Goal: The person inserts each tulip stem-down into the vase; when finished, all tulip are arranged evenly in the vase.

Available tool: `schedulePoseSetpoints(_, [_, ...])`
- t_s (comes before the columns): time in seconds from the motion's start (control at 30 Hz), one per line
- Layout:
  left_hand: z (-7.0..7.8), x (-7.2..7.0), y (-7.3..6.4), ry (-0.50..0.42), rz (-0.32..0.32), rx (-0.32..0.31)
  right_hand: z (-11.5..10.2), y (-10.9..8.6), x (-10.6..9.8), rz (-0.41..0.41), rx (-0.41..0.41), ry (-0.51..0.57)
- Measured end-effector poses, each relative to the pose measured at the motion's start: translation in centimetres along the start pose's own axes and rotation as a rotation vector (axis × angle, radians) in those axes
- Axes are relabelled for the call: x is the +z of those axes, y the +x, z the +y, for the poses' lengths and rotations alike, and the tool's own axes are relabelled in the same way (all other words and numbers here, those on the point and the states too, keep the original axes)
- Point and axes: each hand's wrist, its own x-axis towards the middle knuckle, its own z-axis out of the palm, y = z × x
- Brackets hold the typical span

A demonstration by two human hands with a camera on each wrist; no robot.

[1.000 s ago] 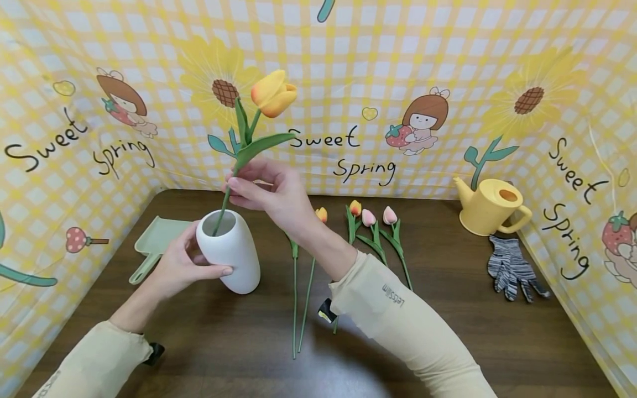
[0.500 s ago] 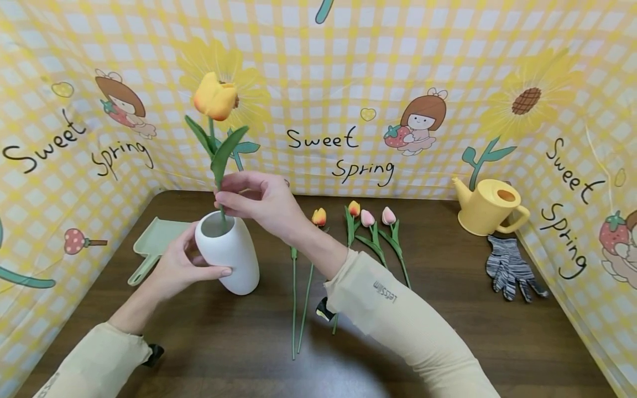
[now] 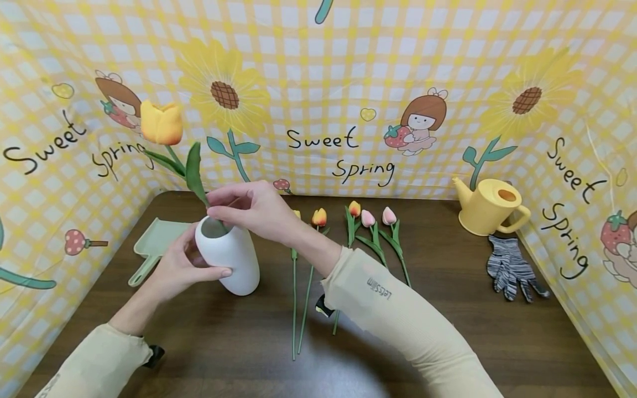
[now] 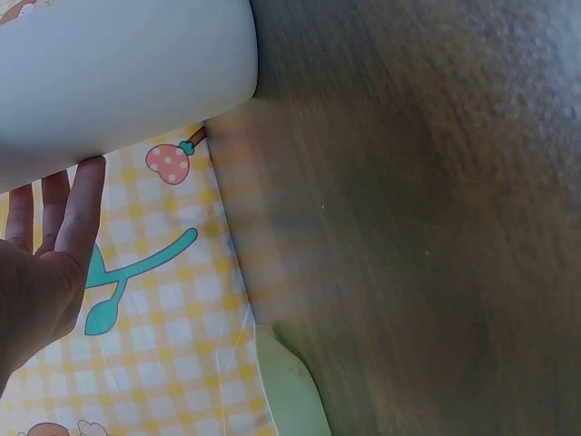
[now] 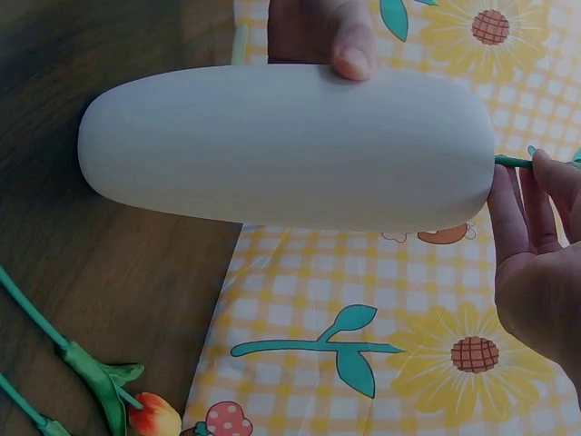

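A white vase (image 3: pixel 234 262) stands on the brown table, its mouth tipped a little toward the left. My left hand (image 3: pixel 180 266) grips its upper side, thumb across the front and fingers behind. Between thumb and fingertips, my right hand (image 3: pixel 256 213) pinches the green stem of a yellow-orange tulip (image 3: pixel 161 124) just above the vase's mouth. The lower stem is inside the vase; the bloom leans out to the left. In the right wrist view, the stem (image 5: pixel 513 162) enters the mouth beside my fingers. The left wrist view shows fingers (image 4: pixel 83 204) touching the vase wall.
Several tulips lie on the table, among them an orange one (image 3: pixel 319 216) and a pink one (image 3: pixel 389 215). A pale green dustpan (image 3: pixel 158 237) is left of the vase. Far right are a yellow watering can (image 3: pixel 490 209) and a grey knitted glove (image 3: pixel 510 266).
My right hand has come down and left toward the vase's mouth, lowering the tulip stem deeper. The bloom has swung from right to left. My left hand and the vase stay put.
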Motion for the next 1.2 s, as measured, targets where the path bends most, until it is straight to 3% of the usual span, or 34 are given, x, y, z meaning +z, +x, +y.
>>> schedulePoseSetpoints(0.23, [0.1,0.1,0.0,0.014,-0.003,-0.009,0.4,0.5,0.3,-0.019,-0.043,-0.132])
schedulePoseSetpoints(0.4, [0.1,0.1,0.0,0.008,-0.001,-0.022,0.4,0.7,0.3,-0.032,-0.022,-0.192])
schedulePoseSetpoints(0.83, [0.2,0.2,0.0,0.021,0.006,-0.031,0.1,0.8,0.5,-0.045,0.025,-0.194])
schedulePoseSetpoints(0.97, [0.4,0.2,0.0,0.015,0.007,-0.034,0.3,0.6,0.4,-0.026,0.025,-0.144])
schedulePoseSetpoints(1.2, [0.3,0.2,0.0,0.036,0.014,-0.026,0.1,-0.2,-0.1,0.023,0.076,0.137])
